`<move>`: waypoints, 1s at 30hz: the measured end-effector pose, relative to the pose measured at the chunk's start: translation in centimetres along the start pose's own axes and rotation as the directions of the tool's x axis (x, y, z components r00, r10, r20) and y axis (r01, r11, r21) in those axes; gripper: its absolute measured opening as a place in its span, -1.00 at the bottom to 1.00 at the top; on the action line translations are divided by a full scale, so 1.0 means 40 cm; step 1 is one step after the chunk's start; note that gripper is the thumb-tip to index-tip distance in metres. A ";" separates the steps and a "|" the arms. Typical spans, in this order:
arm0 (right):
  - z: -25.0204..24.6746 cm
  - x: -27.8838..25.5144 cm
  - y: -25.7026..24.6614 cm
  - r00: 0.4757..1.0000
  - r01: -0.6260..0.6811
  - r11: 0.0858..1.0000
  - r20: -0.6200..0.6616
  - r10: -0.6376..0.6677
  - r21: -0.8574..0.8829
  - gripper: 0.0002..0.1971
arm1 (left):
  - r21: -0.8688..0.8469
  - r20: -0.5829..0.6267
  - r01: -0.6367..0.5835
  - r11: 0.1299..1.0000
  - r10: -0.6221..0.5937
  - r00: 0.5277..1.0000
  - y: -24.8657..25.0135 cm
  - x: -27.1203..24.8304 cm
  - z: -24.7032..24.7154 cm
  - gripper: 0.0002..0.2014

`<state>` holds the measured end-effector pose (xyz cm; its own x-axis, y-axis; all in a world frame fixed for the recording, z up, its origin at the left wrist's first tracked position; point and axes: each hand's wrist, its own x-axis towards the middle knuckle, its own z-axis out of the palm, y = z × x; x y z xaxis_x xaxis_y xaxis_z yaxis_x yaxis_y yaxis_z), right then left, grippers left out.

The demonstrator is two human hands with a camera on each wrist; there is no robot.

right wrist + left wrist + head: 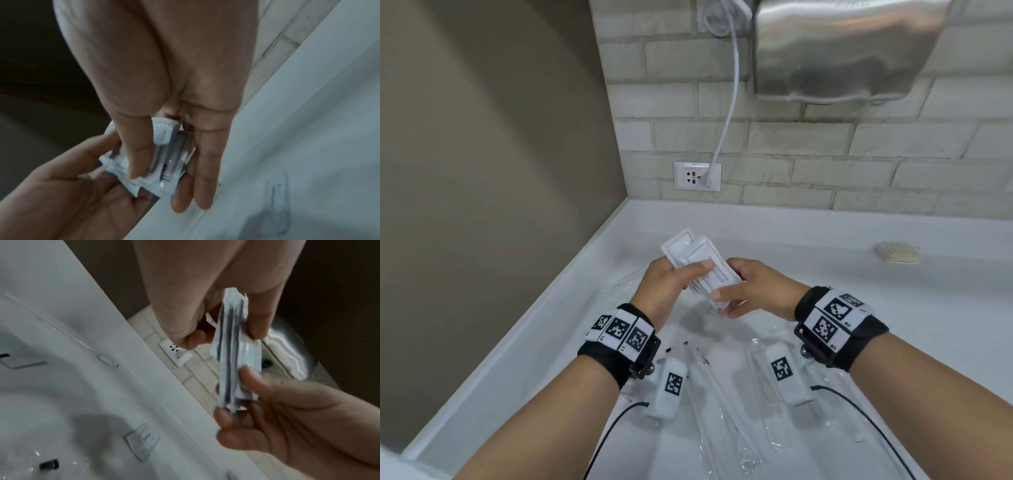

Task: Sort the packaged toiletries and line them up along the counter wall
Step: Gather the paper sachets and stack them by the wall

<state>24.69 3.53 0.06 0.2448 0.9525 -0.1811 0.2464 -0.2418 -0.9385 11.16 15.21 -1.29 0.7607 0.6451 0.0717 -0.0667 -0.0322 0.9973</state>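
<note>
Above the white counter [825,308] both hands hold one small stack of flat white sachets [700,262] with printed text. My left hand [674,277] pinches the stack's left side, thumb on top. My right hand [736,291] grips its right and lower edge, thumb over the front. In the left wrist view the sachets [234,353] show edge-on between both hands. The right wrist view shows the sachets [164,155] pinched between thumb and fingers. Several long clear-wrapped items [722,387], among them a comb, lie on the counter under my wrists. One more sachet [141,441] lies flat there.
A tan wrapped packet [897,253] lies at the counter's back right near the brick wall. A socket [697,175] with a white cable sits low on that wall, and a steel hand dryer [846,51] hangs above. A plain wall bounds the left side.
</note>
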 end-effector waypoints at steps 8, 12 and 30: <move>-0.174 -0.088 0.065 0.982 -0.146 0.948 -0.158 0.103 -0.285 -0.81 | 0.351 0.070 -0.042 0.935 0.019 0.997 -0.024 0.069 0.121 -0.61; -0.244 -0.097 0.109 0.952 -0.279 0.855 -0.245 0.186 -0.436 -0.79 | 0.563 0.163 -0.036 0.826 -0.068 0.984 -0.077 0.122 0.220 -0.64; -0.336 -0.005 0.254 0.937 -0.338 0.675 -0.299 0.179 -0.656 -0.59 | 0.847 0.192 -0.038 0.531 -0.239 0.952 -0.177 0.244 0.395 -0.30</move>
<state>39.74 -1.60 -5.49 0.5540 0.7942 -0.2496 0.6985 -0.6065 -0.3798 29.27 9.67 -7.36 0.8642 0.4747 -0.1670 0.4825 -0.6876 0.5426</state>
